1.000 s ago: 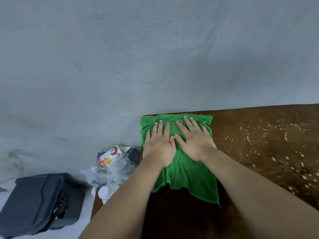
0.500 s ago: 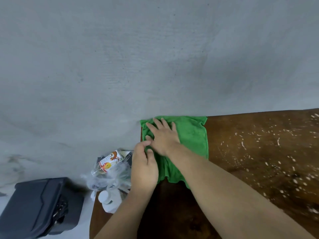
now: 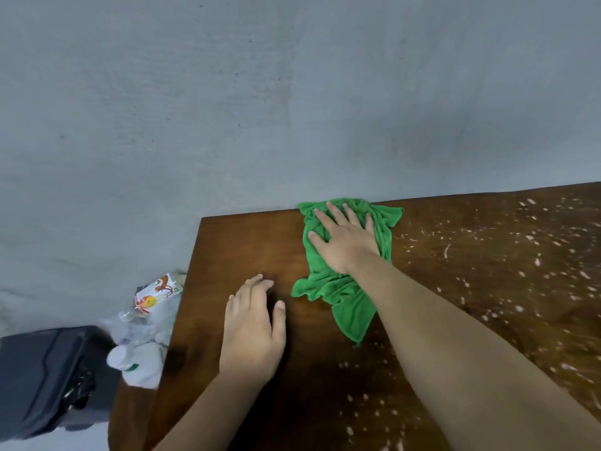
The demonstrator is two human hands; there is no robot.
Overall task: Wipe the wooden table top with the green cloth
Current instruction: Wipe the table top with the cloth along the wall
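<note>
The green cloth (image 3: 341, 288) lies crumpled on the brown wooden table top (image 3: 247, 249), against the far edge by the wall. My right hand (image 3: 344, 242) presses flat on the cloth's upper half, fingers spread and pointing toward the wall. My left hand (image 3: 253, 323) rests flat on bare wood to the left of the cloth, apart from it and holding nothing. White specks and smears cover the table to the right of the cloth and near the front.
A grey wall (image 3: 292, 92) runs along the table's far edge. Left of the table, lower down, sit a clear plastic bag with a labelled bottle (image 3: 153, 294), a white bottle (image 3: 136, 366) and a black case (image 3: 45, 379).
The cloth and my right hand have slid right, away from the table's left corner. My left hand has come off the cloth onto bare wood. The cloth is more bunched.
</note>
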